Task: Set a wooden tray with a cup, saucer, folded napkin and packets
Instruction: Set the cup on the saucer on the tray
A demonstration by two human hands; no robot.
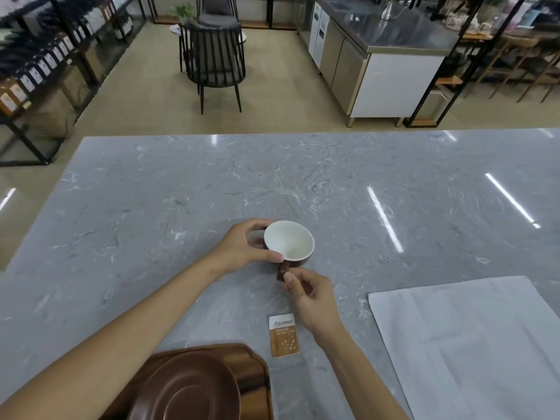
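Note:
A brown cup (pixel 289 244) with a white inside sits at the middle of the grey marble table, tilted toward me. My left hand (pixel 242 247) wraps its left side, thumb and fingers on the rim. My right hand (pixel 306 294) pinches the cup's brown handle from the near side. A brown saucer (pixel 188 386) rests on the wooden tray (pixel 254 377) at the near edge, partly behind my left forearm. An orange and white packet (pixel 284 335) lies flat just right of the tray. A white napkin (pixel 472 344) lies spread flat at the near right.
The marble table (pixel 181 192) stretches far ahead and to both sides. Beyond its far edge stand a dark chair (pixel 215 56), a steel counter (pixel 378 56) and shelves of bottles (pixel 36 65) on the left.

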